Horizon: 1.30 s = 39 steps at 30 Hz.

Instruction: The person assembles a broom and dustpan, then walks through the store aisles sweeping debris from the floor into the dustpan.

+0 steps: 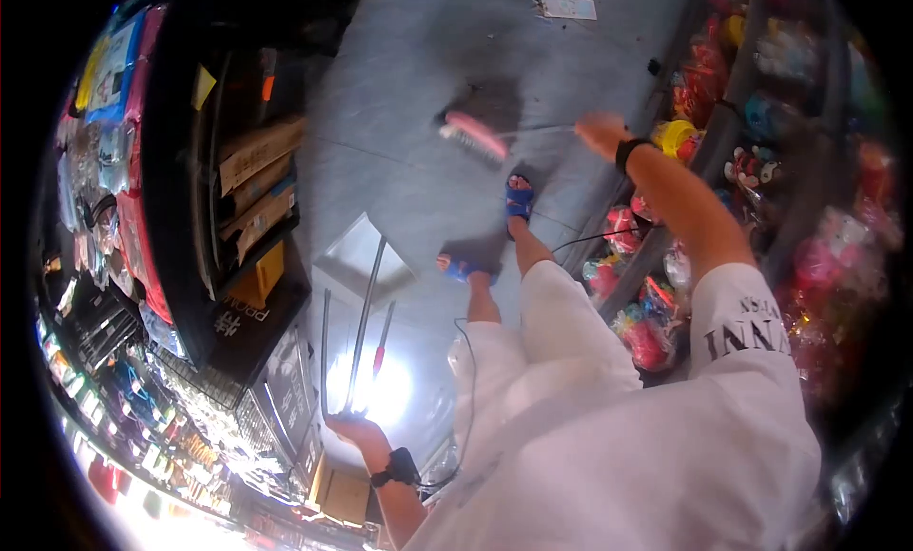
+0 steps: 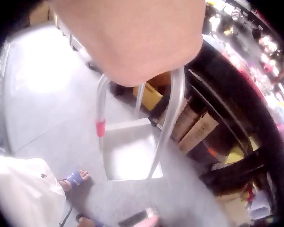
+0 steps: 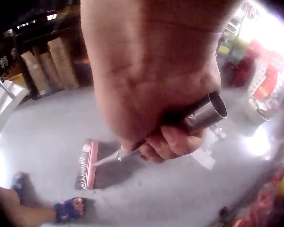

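My right hand (image 1: pixel 601 135) grips the metal handle of a broom (image 1: pixel 475 135), with fingers curled round it. The hollow end of the handle (image 3: pixel 204 112) sticks out past the palm in the right wrist view. Pink with pale bristles, the broom head is down by the floor ahead of the blue sandals and blurred in the head view. At lower left, my left hand (image 1: pixel 359 435) holds a white long-handled dustpan (image 1: pixel 354 249) by the top of its tubular handle (image 2: pixel 176 99). The left fingers are mostly hidden behind the wrist in the left wrist view.
White paper scraps (image 1: pixel 569 7) lie on the grey floor at the far end. Shelves of bagged toys (image 1: pixel 647 337) line the right side. On the left stands a black rack with cardboard (image 1: pixel 262 156) and packaged goods. A thin cable (image 1: pixel 473 389) hangs by the legs.
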### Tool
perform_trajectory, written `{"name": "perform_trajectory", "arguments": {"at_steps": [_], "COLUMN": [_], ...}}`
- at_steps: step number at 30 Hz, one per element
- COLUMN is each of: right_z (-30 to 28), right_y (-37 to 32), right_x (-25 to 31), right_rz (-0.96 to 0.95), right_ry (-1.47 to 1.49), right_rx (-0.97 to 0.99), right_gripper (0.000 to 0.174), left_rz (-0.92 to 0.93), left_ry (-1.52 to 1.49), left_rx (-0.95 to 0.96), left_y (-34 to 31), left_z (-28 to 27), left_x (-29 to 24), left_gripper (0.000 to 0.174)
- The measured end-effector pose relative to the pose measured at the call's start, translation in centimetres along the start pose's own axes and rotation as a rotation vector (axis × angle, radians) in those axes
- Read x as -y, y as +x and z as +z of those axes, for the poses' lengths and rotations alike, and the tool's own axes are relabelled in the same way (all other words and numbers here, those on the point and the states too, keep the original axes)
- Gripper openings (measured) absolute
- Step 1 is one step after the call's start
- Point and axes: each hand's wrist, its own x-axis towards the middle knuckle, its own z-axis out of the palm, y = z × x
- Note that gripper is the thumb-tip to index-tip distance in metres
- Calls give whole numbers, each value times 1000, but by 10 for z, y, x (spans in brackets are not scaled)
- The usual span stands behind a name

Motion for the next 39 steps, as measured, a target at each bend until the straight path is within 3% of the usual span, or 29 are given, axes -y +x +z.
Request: {"name": "perform_trajectory", "arguments": {"at_steps": [1, 4, 7, 10, 12, 14, 17, 18, 20, 22, 24, 26, 27, 30, 33, 35, 38, 39], "right_z": [0, -80, -107, -95, -82, -47, -1, 6, 17, 18, 4, -20, -35, -74, -81, -93, -81, -66], "right_y": [7, 13, 4, -16, -44, -66, -77, -80, -94, -89, -82, -77, -74, -74, -95, -116, -128, -131], "right_x": [-24, -37, -42, -26, 1, 29, 71, 68, 56, 38, 17, 7, 6, 36, 67, 87, 111, 112], "right_rz": [8, 88, -6, -13, -144, -372, -66, -73, -95, 93, 194, 226, 238, 279, 231, 123, 131, 97], "right_ry": [-51, -167, -56, 89, 84, -35, 19, 42, 89, -3, -92, -187, -239, -281, -281, -233, -138, -132], "right_rx": [-82, 36, 43, 35, 11, -110, 190, 154, 90, 179, 67, 24, -2, 21, -66, 3, 252, 279], "right_gripper": [16, 12, 13, 12, 13, 13, 14, 14, 13, 11, 9, 12, 14, 21, 11, 13, 18, 17], "left_rz": [24, 229, 166, 63, 71, -14, -120, -155, 320, 736, 346, 420, 750, 62, 29, 14, -4, 85], "left_ry": [37, 381, 459, 363, 360, 246, 133, 107, 457, 835, 551, 625, 755, 341, 216, 234, 320, 298], "left_rx": [8, 49, -9, -19, 34, -53, -66, -57, 146, 263, 290, 304, 302, 157, 91, 46, 68, 124], "left_y": [-8, -4, -3, 9, 20, 18, 37, 46, 56, 70, 79, 93, 108, 127, 113, 131, 164, 182], "left_z": [10, 4, 16, 23, 20, 35, 47, 46, 44, 45, 67, 77, 77, 90, 99, 88, 63, 53], "left_x": [-7, 6, -1, -7, -6, -17, -24, -21, -12, -17, -24, -24, -15, -27, -54, -38, -10, 9], "left_gripper": [35, 31, 30, 31, 34, 39, 44, 45, 41, 37, 34, 35, 43, 50, 53, 51, 51, 49]}}
